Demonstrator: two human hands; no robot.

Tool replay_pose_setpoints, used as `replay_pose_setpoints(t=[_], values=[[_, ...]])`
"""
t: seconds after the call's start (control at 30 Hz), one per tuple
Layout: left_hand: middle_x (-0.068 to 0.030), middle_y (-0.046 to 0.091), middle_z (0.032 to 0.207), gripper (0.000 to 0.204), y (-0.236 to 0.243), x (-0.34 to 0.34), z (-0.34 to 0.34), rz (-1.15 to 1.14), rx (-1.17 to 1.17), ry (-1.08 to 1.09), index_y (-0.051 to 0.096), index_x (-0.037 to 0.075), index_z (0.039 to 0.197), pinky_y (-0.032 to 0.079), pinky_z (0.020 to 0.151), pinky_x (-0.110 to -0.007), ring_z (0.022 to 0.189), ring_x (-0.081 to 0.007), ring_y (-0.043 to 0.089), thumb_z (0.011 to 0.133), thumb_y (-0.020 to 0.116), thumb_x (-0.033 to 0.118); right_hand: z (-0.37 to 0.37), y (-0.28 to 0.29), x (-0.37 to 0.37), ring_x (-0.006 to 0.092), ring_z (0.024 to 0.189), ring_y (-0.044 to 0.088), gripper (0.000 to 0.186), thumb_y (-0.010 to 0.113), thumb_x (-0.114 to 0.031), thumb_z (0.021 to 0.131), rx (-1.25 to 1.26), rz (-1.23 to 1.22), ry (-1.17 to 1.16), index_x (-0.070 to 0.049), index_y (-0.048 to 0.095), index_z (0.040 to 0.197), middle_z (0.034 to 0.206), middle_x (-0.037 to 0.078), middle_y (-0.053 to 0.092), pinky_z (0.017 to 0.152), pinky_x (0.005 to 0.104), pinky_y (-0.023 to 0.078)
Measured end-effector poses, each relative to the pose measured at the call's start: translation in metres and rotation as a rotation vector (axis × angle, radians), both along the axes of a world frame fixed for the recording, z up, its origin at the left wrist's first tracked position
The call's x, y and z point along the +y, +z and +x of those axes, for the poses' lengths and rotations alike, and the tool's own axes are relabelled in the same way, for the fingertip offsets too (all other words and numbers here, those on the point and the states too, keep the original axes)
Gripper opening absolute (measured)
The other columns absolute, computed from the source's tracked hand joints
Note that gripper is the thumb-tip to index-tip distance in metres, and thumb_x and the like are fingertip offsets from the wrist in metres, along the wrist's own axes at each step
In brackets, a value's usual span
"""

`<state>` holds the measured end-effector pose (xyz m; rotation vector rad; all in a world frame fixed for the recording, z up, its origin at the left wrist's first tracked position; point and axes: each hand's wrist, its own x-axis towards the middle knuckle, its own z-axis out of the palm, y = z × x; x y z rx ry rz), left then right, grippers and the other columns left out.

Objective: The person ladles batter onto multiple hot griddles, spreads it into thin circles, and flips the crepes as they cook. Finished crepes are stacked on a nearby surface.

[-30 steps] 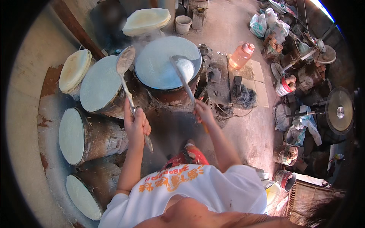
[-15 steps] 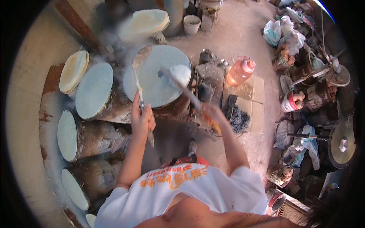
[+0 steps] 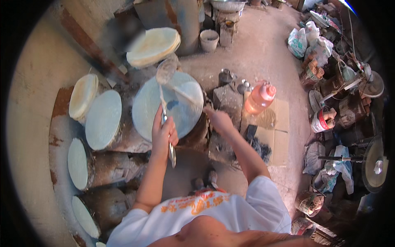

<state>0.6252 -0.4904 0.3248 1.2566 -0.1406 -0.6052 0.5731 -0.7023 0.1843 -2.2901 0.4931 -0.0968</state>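
My left hand (image 3: 163, 131) is closed around the handle of a metal ladle (image 3: 166, 72), whose bowl hangs over the far edge of a large round griddle (image 3: 144, 113). A bluish-white layer covers the griddle, with a dark patch right of its middle. My right hand (image 3: 220, 122), at the griddle's right edge, is closed on a long pale stick-like tool (image 3: 187, 95). That tool reaches left across the griddle toward the ladle; motion blurs it, and its exact kind is unclear. A whiter area shows around the tool at the griddle's upper right.
More round griddles on drum stoves, including a pale-topped one (image 3: 103, 119), curve down the left. Stacks of thin flatbreads (image 3: 154, 47) lie beyond. Right of the griddle are a stone block (image 3: 226, 101), a pink bottle (image 3: 260, 98) and cardboard (image 3: 279, 142). Clutter and a fan (image 3: 372, 164) line the right.
The ladle and my left hand have shifted right. My right hand has moved up and slightly left, and its tool now lies flatter across the griddle. The whole view has also shifted.
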Motion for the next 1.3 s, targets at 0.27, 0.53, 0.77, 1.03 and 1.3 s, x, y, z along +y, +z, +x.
replay_pose_setpoints(t=[0.27, 0.53, 0.77, 1.03, 1.3], values=[[0.0039, 0.037, 0.065, 0.052, -0.004, 0.017, 0.039, -0.107, 0.248, 0.010, 0.026, 0.021, 0.143, 0.030, 0.037, -0.016, 0.043, -0.0010, 0.032, 0.096, 0.046, 0.013, -0.049, -0.029, 0.023, 0.0395, 0.073, 0.061, 0.038, 0.043, -0.018, 0.091, -0.020, -0.212, -0.112, -0.023, 0.049, 0.128, 0.080, 0.019, 0.061, 0.065, 0.0462, 0.049], [0.0039, 0.039, 0.065, 0.021, -0.029, 0.042, 0.067, -0.511, 0.790, 0.053, 0.051, 0.019, 0.110, 0.033, 0.037, -0.015, 0.044, -0.0018, 0.035, 0.092, 0.054, 0.009, -0.021, -0.009, -0.016, 0.0378, 0.085, 0.063, 0.036, 0.041, -0.017, 0.092, 0.023, -0.202, 0.046, -0.020, 0.052, 0.126, 0.089, 0.022, 0.064, 0.073, 0.0456, 0.049], [0.0044, 0.039, 0.063, 0.011, -0.047, 0.029, 0.056, -0.560, 0.762, 0.029, 0.048, 0.016, 0.095, 0.035, 0.038, -0.016, 0.046, -0.0022, 0.037, 0.091, 0.055, 0.009, -0.078, 0.009, 0.037, 0.0104, 0.074, 0.060, 0.040, 0.046, -0.003, 0.088, 0.013, 0.289, -0.321, -0.015, 0.055, 0.125, 0.097, 0.006, 0.065, 0.064, 0.0277, 0.048], [0.0050, 0.035, 0.058, 0.023, -0.104, -0.012, -0.005, -0.700, 0.814, 0.324, 0.040, 0.013, 0.074, 0.037, 0.038, -0.018, 0.042, -0.0041, 0.032, 0.095, 0.048, 0.018, -0.022, -0.074, 0.136, 0.0172, 0.063, 0.058, 0.036, 0.060, -0.018, 0.086, -0.480, 0.294, -0.173, -0.010, 0.058, 0.121, 0.078, 0.009, 0.064, 0.061, 0.0327, 0.048], [0.0013, 0.039, 0.049, 0.036, -0.029, 0.038, -0.036, -1.596, 1.144, 0.079, 0.039, 0.009, 0.063, 0.036, 0.034, -0.023, 0.036, -0.0087, 0.040, 0.096, 0.045, 0.020, -0.024, -0.013, 0.002, 0.0308, 0.064, 0.063, 0.026, 0.052, -0.019, 0.091, -0.230, 0.242, -0.121, -0.016, 0.064, 0.113, 0.077, 0.019, 0.065, 0.059, 0.0385, 0.049]])
